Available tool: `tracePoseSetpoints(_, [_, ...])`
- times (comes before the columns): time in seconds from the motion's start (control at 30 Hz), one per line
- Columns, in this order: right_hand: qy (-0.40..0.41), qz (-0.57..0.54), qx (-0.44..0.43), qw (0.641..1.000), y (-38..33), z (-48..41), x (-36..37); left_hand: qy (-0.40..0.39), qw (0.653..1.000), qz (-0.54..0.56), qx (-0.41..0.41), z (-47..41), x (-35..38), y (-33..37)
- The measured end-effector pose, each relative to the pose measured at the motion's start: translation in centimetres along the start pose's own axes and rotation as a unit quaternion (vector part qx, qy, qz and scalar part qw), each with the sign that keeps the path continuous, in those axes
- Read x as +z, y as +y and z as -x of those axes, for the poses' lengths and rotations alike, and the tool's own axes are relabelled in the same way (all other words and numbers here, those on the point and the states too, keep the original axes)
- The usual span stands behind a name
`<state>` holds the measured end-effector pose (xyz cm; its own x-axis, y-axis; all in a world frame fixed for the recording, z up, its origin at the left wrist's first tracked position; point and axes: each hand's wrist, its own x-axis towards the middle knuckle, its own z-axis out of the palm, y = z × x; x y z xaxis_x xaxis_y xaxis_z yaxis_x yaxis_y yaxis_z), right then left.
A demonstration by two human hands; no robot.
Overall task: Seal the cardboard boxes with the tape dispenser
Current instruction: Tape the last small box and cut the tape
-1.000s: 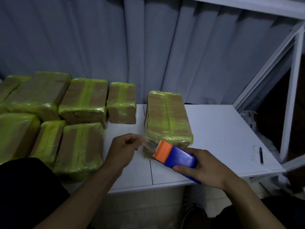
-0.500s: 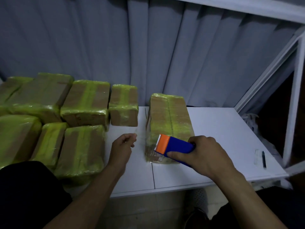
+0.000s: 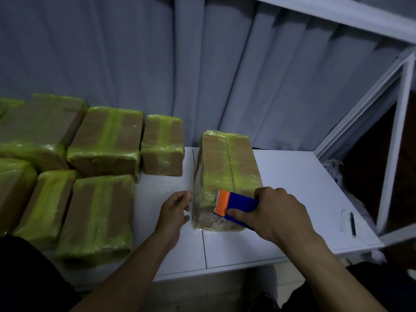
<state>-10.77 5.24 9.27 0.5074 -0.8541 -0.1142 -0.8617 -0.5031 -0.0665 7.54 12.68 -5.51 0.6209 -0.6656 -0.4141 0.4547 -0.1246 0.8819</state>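
Packing area, taped boxes point(image 3: 105, 140) crowding white table point(image 3: 292, 188), grey curtain point(image 3: 157, 64), white metal frame point(image 3: 396, 143)

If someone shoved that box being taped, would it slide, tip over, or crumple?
Probably slides easily: the cardboard box has a glossy tape wrap and sits on a smooth white table. Unlikely to tip; it lies lengthwise, longer than tall. Seems stiff: its edge looks square beneath the tape dispenser.

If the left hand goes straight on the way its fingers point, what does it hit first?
Most likely the left side of the cardboard box being taped. The left hand is close beside it, though whether they already touch is unclear.
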Motion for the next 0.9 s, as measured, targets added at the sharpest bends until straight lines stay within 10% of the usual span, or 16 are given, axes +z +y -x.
tracePoseSetpoints(0.47, [-0.033,0.04,0.028,0.998,-0.6,-1.8,0.1,-0.067,0.996,-0.028,-0.056,-1.0,2.3,-0.3])
tracePoseSetpoints(0.6, [-0.037,0.046,0.028,0.998,-0.5,-2.0,0.2,-0.011,0.985,-0.109,0.13,-1.5,1.6,-1.2])
tracePoseSetpoints(0.9, [-0.04,0.042,0.026,0.998,-0.2,-2.0,0.3,-0.161,0.946,-0.2,0.198,0.8,1.4,-1.1])
